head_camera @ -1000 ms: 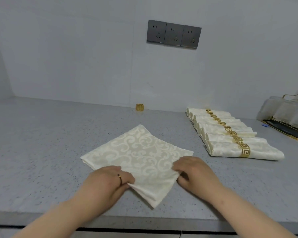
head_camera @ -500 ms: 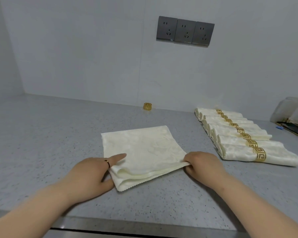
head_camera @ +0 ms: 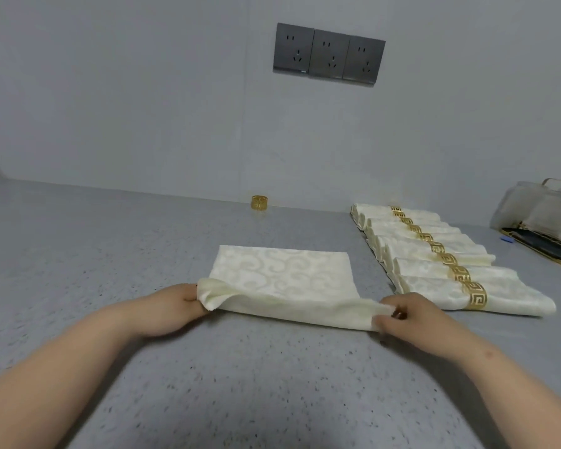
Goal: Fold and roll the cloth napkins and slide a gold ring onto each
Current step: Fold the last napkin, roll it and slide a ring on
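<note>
So the cream swirl-patterned cloth napkin (head_camera: 282, 273) lies folded on the grey speckled countertop (head_camera: 110, 254), its near edge lifted off the surface in a soft curl; the left hand (head_camera: 175, 307) has its fingers curled in tight, pinching that edge at the left corner; the right hand (head_camera: 412, 319) does the same at the right corner, fingers bent close round the fabric; the small loose gold ring (head_camera: 259, 202) stands well behind the napkin, by the wall; a row of rolled, gold-ringed napkins (head_camera: 434, 254) lies just right of it.
</note>
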Demonstrator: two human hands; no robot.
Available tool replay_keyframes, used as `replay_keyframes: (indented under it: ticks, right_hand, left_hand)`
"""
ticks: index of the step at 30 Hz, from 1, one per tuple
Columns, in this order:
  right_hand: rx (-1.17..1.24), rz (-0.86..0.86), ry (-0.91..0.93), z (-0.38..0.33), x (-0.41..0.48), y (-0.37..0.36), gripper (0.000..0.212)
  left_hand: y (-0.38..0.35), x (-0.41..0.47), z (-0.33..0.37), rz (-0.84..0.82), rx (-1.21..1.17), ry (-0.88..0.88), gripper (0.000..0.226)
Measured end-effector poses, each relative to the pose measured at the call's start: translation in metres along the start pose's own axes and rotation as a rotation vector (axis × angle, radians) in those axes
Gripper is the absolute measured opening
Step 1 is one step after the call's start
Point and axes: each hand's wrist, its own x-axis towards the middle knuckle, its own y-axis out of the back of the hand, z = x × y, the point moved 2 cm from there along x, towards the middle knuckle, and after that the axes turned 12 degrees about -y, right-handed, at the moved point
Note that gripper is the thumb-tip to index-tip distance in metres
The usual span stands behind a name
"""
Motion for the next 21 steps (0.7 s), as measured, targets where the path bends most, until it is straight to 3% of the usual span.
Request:
replay_keyframes:
  ticks: [3, 6, 10, 13, 16, 21]
  right_hand:
    - [0.164, -0.001, -0.088, 0.004, 0.023, 0.001, 0.025]
    - [0.283, 0.016, -0.098, 0.003, 0.038, -0.008, 0.019]
    - [0.282, 0.053, -0.036, 0.004, 0.043, -0.018, 0.021]
    - [0.299, 0.057, -0.048, 0.009, 0.042, -0.016, 0.027]
    - [0.289, 0.054, -0.043, 0.01, 0.042, -0.014, 0.032]
    - [0.287, 0.059, -0.082, 0.011, 0.042, -0.018, 0.025]
  left_hand:
    - [0.003, 0.011, -0.006, 0.236, -0.179, 0.001, 0.01]
    - [-0.003, 0.012, -0.01, 0.42, -0.264, -0.08, 0.014]
    - [-0.005, 0.01, -0.004, 0.444, -0.261, -0.145, 0.031]
    - [-0.001, 0.01, 0.002, 0.449, -0.307, -0.101, 0.025]
    - [-0.001, 0.012, -0.011, 0.498, -0.26, 0.044, 0.056]
    - [-0.002, 0.014, -0.022, 0.522, -0.158, 0.156, 0.045]
